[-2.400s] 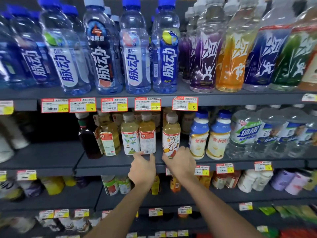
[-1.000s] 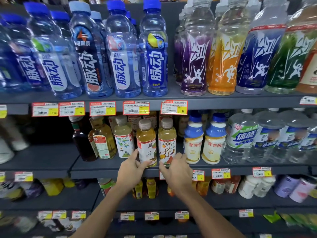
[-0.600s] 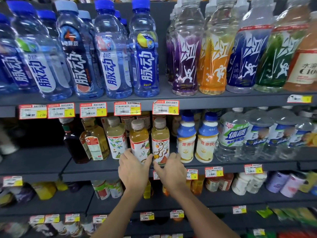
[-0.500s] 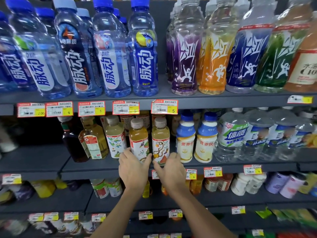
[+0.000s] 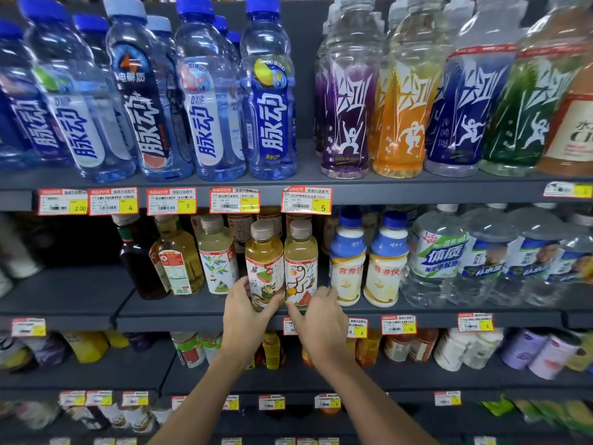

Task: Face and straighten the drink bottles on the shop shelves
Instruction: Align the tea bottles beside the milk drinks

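Head view, centre frame: left hand [image 5: 246,313] curls round the base of the amber tea bottle [image 5: 264,268]; right hand [image 5: 321,327] grips the base of the paler tea bottle [image 5: 301,268] touching it. Both upright at the middle shelf [image 5: 192,320] front edge. Just right: milk drink bottles [image 5: 348,268].

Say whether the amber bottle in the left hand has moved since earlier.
Yes. The amber bottle has come forward toward the shelf's front edge, its label turned outward.
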Motion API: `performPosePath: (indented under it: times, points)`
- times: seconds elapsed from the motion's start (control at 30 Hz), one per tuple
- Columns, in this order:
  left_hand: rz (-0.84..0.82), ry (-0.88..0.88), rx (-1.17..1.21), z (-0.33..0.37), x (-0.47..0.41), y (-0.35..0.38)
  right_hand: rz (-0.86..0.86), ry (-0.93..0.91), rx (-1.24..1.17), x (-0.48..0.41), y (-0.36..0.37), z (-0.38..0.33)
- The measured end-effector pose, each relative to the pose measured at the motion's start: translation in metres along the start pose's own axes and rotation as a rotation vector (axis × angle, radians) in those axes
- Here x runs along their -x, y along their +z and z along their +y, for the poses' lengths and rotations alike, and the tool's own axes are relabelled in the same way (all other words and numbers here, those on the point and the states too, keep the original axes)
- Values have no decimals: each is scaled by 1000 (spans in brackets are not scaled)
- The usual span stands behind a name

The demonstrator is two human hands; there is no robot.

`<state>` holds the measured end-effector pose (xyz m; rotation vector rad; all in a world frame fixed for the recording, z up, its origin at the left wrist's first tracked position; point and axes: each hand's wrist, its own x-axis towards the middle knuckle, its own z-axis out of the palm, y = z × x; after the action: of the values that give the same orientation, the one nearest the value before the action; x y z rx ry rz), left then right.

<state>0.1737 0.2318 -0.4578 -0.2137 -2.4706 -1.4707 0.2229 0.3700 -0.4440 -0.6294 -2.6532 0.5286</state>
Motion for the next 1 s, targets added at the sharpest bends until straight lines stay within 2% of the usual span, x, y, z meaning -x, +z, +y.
performPosePath:
  times: [0.07, 0.33, 0.67, 0.87, 1.0]
  points:
    - [4, 19, -24, 1, 0, -1, 0, -2, -3, 0, -1, 0]
    - [-195, 47, 8, -7, -9, -15, 9, -14, 2, 3, -1, -1]
    - [-157, 83, -7, 1, -11, -11, -45, 23, -58, 1, -8, -4]
    - [-232, 85, -13, 0, -19, -18, -82, 30, -86, -4, -16, -3]
    - [-267, 90, -35, 0, -22, -21, -98, 6, -225, -4, -17, -3]
